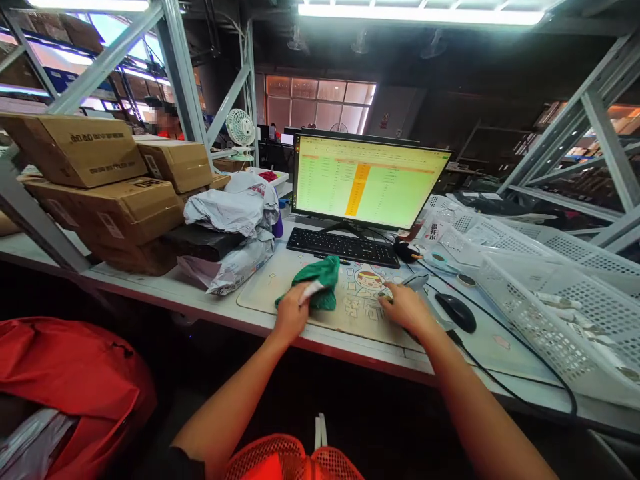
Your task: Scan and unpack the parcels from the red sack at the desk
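My left hand [291,312] is closed on a crumpled green plastic bag [325,273], at the near edge of a pale cartoon desk mat [350,320]. A small white label or slip [311,291] shows by its fingers. Over the mat to the right, my right hand [406,308] has its fingers bent and drawn together; what they hold, if anything, is too small to make out. Just beyond it lies a greyish flat object [417,283], partly hidden. A black mouse [455,312] rests to the right of that hand.
A black keyboard [343,247] and a monitor [370,180] with a spreadsheet stand behind the mat. White perforated baskets [550,293] line the right, with a black cable [520,333] in front. Cardboard boxes [110,207] and plastic parcels [235,220] fill the left. A person [167,123] is far left.
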The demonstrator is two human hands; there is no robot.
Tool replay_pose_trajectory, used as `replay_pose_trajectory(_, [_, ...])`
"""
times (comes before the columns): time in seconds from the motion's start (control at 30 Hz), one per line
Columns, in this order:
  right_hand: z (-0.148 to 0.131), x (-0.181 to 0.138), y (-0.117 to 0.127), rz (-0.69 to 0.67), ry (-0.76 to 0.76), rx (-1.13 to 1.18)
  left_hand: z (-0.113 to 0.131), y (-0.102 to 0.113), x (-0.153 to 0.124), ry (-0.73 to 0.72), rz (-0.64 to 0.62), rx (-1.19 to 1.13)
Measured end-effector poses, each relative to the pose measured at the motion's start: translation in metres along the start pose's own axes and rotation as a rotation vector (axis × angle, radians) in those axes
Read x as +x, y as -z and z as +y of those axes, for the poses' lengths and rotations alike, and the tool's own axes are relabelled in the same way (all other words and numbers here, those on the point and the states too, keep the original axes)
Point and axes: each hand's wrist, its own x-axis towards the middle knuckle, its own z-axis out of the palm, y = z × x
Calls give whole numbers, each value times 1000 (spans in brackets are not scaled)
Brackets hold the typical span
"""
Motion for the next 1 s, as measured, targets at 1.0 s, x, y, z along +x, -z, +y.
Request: replay_pose_trajectory(1.0, [16, -70, -14, 129, 210, 101, 4, 3, 14, 362, 78, 159])
